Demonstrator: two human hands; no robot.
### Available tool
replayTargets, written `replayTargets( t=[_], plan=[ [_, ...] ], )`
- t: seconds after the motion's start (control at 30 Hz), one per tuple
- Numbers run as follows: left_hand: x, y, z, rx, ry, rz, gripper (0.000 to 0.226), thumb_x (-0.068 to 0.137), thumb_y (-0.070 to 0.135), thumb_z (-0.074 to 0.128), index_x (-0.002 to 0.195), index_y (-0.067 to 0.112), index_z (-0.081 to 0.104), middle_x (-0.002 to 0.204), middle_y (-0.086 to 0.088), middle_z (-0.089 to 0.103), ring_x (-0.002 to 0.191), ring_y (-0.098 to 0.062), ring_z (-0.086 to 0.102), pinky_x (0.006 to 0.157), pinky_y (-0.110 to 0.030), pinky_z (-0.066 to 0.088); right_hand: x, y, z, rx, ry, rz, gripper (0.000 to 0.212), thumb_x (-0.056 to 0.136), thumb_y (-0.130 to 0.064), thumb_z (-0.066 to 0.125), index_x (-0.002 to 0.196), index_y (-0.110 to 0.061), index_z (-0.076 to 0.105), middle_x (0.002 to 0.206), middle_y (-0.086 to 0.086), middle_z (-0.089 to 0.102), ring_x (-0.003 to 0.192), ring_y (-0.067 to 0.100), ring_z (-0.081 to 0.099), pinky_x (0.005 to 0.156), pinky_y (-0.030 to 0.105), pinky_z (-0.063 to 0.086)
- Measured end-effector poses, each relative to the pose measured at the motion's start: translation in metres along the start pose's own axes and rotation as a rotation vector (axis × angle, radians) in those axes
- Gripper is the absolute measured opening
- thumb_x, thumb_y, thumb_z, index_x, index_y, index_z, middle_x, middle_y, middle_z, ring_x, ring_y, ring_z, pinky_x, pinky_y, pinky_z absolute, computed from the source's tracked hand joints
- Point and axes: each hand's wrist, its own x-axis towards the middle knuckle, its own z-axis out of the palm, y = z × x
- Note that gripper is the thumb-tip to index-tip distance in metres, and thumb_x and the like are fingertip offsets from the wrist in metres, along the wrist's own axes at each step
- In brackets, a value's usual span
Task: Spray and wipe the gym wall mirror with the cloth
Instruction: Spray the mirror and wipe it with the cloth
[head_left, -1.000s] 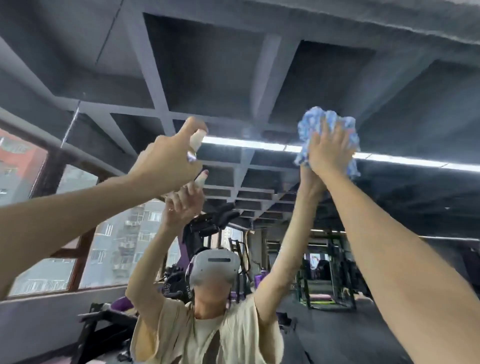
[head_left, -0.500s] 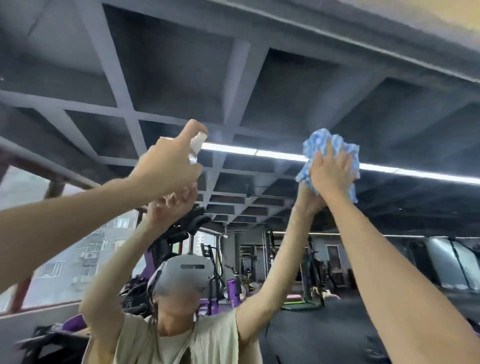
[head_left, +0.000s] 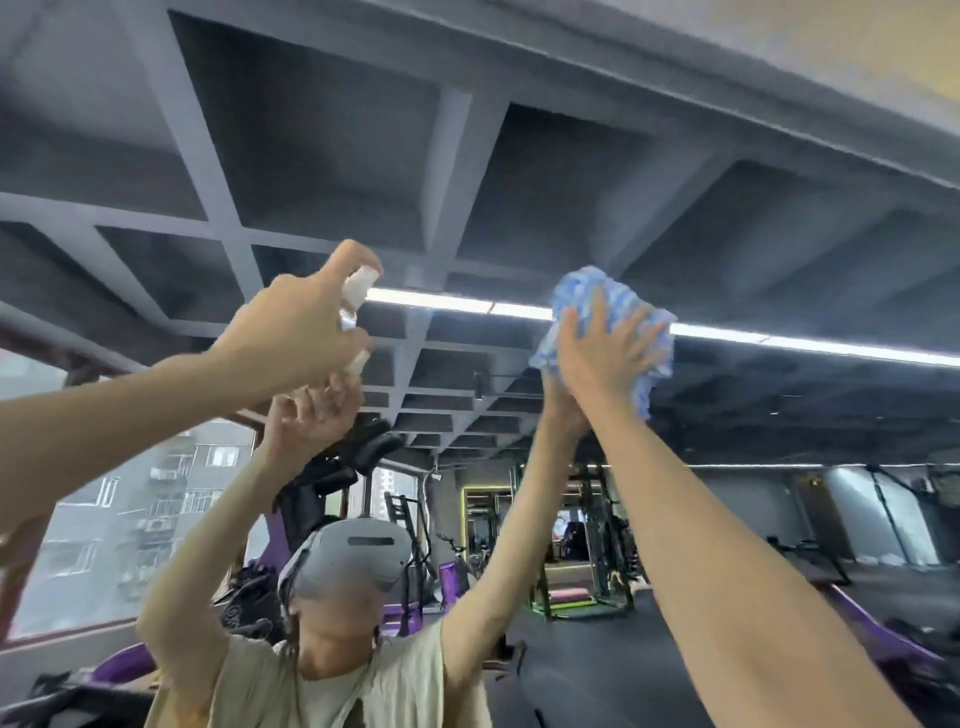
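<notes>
- My left hand (head_left: 291, 332) curls its fingers round the spray bottle (head_left: 356, 288), forefinger on top: light, probably slippery.
- My right hand (head_left: 602, 353) spreads its fingers, pressing the soft bunched cloth (head_left: 587, 291) high on the mirror (head_left: 519, 182); best palmed at its middle.

Beige short-sleeved shirt (head_left: 400, 686), grey headset (head_left: 358, 561)

A: Cloth?
B: Blue-white cloth (head_left: 589, 291), crumpled, pressed vs the mirror (head_left: 311, 130) high up, under right hand (head_left: 602, 353); one end hangs lower right.
A: Spray?
B: Small spray bottle (head_left: 356, 291), white top, clear body, in left hand (head_left: 291, 332), left of cloth, apart.
A: Mirror?
B: Big wall pane, fills nearly whole view.
</notes>
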Motion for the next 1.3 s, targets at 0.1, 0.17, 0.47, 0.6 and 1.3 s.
replayTargets(
  t=[0.1, 0.17, 0.47, 0.6, 1.3],
  plan=[
    [0.000, -0.004, 0.003, -0.027, -0.015, -0.027, 0.048, 0.085, 0.011, 0.056, 0.123, 0.032, 0.035, 0.089, -0.013, 0.064, 0.053, -0.026, 0.058, 0.052, -0.035, 0.051, -0.036, -0.062, 0.018, -0.058, -0.058, -0.734, 0.054, 0.099, -0.042, 0.016, 0.153, -0.034, 0.017, 0.158, 0.016, 0.024, 0.146, 0.037, 0.015, 0.119, 0.057, 0.009],
    [0.001, -0.004, 0.007, -0.018, -0.007, -0.035, 0.047, 0.084, 0.014, 0.057, 0.120, 0.035, 0.035, 0.089, -0.011, 0.064, 0.056, -0.029, 0.060, 0.063, -0.044, 0.056, -0.029, -0.059, 0.025, -0.147, -0.158, -0.965, 0.052, 0.099, -0.042, 0.011, 0.151, -0.036, 0.003, 0.162, 0.007, 0.015, 0.149, 0.028, 0.007, 0.121, 0.046, 0.004],
    [0.004, -0.019, 0.003, -0.031, 0.016, -0.037, 0.046, 0.086, 0.015, 0.058, 0.121, 0.035, 0.036, 0.076, -0.006, 0.060, 0.053, -0.028, 0.059, 0.054, -0.035, 0.050, -0.012, 0.007, 0.018, -0.006, 0.165, -0.356, 0.050, 0.095, -0.012, 0.037, 0.145, -0.013, 0.043, 0.149, 0.013, 0.041, 0.136, 0.035, 0.037, 0.106, 0.050, 0.038],
    [-0.002, -0.007, 0.014, -0.038, 0.013, 0.004, 0.048, 0.086, 0.011, 0.059, 0.125, 0.029, 0.037, 0.074, -0.006, 0.058, 0.050, -0.024, 0.057, 0.047, -0.028, 0.043, -0.053, 0.014, 0.017, 0.156, 0.011, -0.656, 0.050, 0.098, -0.003, 0.046, 0.146, -0.018, 0.043, 0.150, 0.011, 0.043, 0.135, 0.031, 0.045, 0.110, 0.044, 0.040],
    [-0.021, -0.045, -0.001, 0.059, 0.094, 0.023, 0.050, 0.083, 0.017, 0.052, 0.120, 0.041, 0.029, 0.066, -0.003, 0.060, 0.055, -0.026, 0.055, 0.055, -0.037, 0.047, -0.099, -0.132, 0.039, 0.024, -0.046, -0.869, 0.046, 0.102, -0.026, 0.033, 0.148, -0.026, 0.039, 0.159, 0.002, 0.028, 0.149, 0.024, 0.016, 0.118, 0.053, 0.011]
  ],
)
